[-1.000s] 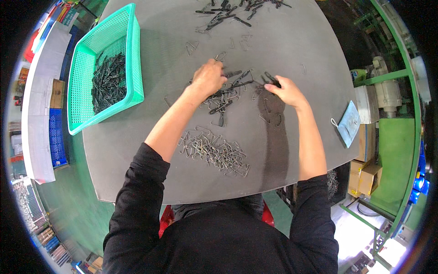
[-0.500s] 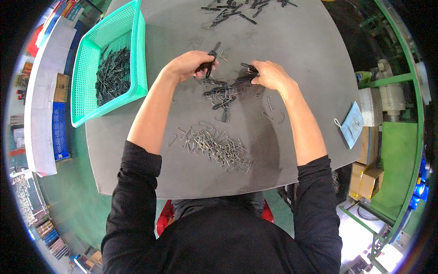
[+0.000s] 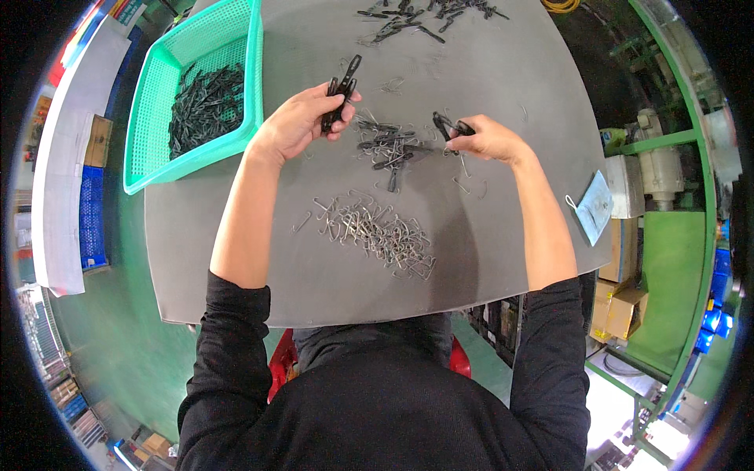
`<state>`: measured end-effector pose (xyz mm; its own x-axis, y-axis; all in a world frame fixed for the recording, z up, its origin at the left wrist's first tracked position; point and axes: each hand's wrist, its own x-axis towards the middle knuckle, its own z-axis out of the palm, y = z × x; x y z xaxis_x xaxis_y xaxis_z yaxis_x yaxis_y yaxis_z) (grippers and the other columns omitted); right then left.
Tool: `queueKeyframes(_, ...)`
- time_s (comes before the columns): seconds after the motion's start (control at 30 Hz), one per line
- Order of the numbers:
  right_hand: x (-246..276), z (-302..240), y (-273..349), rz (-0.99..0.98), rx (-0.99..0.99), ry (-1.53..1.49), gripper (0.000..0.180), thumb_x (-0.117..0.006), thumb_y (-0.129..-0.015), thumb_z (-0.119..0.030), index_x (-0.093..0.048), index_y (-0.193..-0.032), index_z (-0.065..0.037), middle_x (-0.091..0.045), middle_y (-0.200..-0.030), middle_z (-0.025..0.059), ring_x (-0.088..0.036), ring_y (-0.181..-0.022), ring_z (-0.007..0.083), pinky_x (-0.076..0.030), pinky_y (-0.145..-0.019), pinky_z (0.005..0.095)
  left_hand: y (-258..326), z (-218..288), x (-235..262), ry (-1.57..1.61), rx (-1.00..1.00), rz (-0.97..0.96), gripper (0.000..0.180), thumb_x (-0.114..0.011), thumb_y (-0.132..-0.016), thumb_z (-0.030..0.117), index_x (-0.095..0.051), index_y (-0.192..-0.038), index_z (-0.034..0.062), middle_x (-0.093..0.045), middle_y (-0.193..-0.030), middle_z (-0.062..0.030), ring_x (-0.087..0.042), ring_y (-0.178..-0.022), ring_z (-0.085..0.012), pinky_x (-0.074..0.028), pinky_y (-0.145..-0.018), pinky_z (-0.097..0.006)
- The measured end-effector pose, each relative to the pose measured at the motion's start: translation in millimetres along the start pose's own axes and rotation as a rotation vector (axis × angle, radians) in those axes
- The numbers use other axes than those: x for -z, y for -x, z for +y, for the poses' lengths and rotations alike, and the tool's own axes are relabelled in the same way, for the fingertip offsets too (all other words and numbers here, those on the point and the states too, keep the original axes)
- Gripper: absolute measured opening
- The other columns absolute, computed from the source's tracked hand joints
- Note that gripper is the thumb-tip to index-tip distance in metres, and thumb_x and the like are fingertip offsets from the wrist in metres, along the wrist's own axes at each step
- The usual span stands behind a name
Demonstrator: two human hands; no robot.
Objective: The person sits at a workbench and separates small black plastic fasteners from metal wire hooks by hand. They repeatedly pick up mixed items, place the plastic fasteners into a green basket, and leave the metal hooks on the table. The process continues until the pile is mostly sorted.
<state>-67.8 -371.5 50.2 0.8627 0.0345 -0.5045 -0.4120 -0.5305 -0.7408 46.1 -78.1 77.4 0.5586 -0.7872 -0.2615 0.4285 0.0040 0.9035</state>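
Observation:
My left hand (image 3: 302, 119) holds a black plastic clip piece (image 3: 343, 93) upright above the grey table (image 3: 259, 259). My right hand (image 3: 485, 140) grips another black clip piece (image 3: 445, 124) at the right of a small heap of black clip pieces (image 3: 390, 146). A pile of bent metal wire springs (image 3: 378, 230) lies nearer to me, between my forearms. A green plastic basket (image 3: 149, 137) with many black clips in it stands at the table's left, just beyond my left hand.
More black clip pieces (image 3: 420, 14) lie scattered at the table's far edge. A face mask (image 3: 593, 208) rests at the right edge. White shelving (image 3: 59, 180) stands left of the table, cardboard boxes (image 3: 620, 302) and green frames to the right.
Both hands have lifted off the small heap. My left hand moved left and up with a black piece. My right hand drew back to the right holding another.

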Motion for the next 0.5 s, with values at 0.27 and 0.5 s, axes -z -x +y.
queueKeyframes(0.27, -11.3, -28.2, 9.9, 0.025, -0.16, 0.02, 0.019, -0.066, -0.072, -0.022, -0.055, -0.071, -0.007, -0.041, -0.053, -0.0036, -0.032, -0.041, 0.0049, -0.022, -0.037, 0.0239, 31.7, -25.3, -11.9, 0.106, -0.049, 0.015, 0.019, -0.051, -0.09, 0.024, -0.049, -0.096, 0.0061, -0.051, -0.08, -0.0002, -0.051, -0.068, -0.0112, -0.044, -0.059, -0.026)
queueKeyframes(0.5, -36.8, -44.6, 21.6, 0.1, -0.034, -0.025, 0.02, -0.067, -0.072, -0.022, -0.054, -0.073, -0.007, -0.042, -0.054, -0.0038, -0.035, -0.046, 0.0062, -0.026, -0.041, 0.0242, 12.5, -72.4, -42.1, -0.306, -0.155, 0.335, 0.041, -0.063, -0.078, 0.041, -0.061, -0.084, 0.0001, -0.055, -0.065, 0.0003, -0.05, -0.063, -0.0089, -0.042, -0.06, -0.026)
